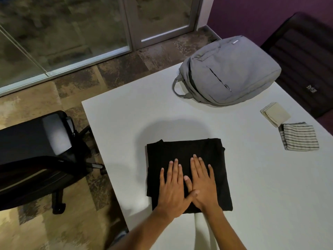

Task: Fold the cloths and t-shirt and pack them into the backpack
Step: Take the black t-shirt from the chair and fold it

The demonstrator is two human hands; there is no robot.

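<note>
Leftmost, a black office chair with a grey-backed seat [41, 152] stands on the mottled brown carpet [54, 231], just beside the left edge of the white rectangular desk [126, 123]. Near the front of the desk lies the black cotton t-shirt [180, 150], folded into a thick, roughly square packet whose near edge sits close to the desk's front edge. Both hands rest flat on top of it, side by side over its nearer half. The left hand [172, 188] lies palm down with straight, slightly spread fingers pressing the fabric and gripping nothing; its thumb crosses over the base of the right hand's thumb, so the two touch. The right hand [202, 183] is likewise flat and open-fingered, its fingertips reaching a little farther up the packet toward the middle, holding nothing. Beyond the t-shirt, at the far right corner of the desk, the grey fabric backpack [232, 73] lies on its back with its carry loop pointing left, well apart from the hands. Farther right, near the desk's right edge, sits a small folded cream cloth [274, 113], and just in front of it, corners almost touching, a folded white cloth with thin dark stripes [300, 137].
</note>
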